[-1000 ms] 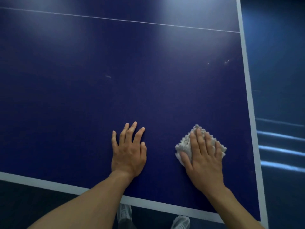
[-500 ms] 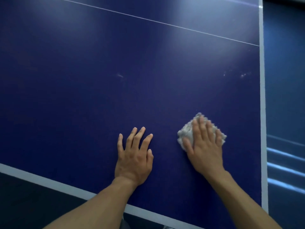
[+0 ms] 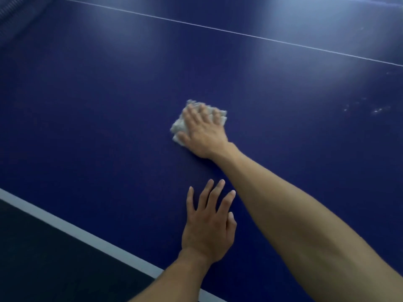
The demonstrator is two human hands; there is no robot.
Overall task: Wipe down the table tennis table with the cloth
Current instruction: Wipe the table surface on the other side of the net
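Observation:
The dark blue table tennis table (image 3: pixel 98 110) fills the view. A white fluffy cloth (image 3: pixel 180 126) lies bunched on it near the middle. My right hand (image 3: pixel 201 130) presses flat on the cloth with straight, spread fingers and hides most of it; the arm reaches far out from the lower right. My left hand (image 3: pixel 209 225) rests flat on the bare table surface closer to me, fingers spread, holding nothing.
The table's white edge stripe (image 3: pixel 72 228) runs diagonally across the lower left, with dark floor below it. A thin white centre line (image 3: pixel 239 33) crosses the top. Small pale marks (image 3: pixel 376 110) sit on the surface at the right. Net mesh (image 3: pixel 13 12) shows at the top left.
My right hand has slid the cloth forward and to the left, away from the right edge toward the table's middle. My left hand stayed planted in place. The view has swung left.

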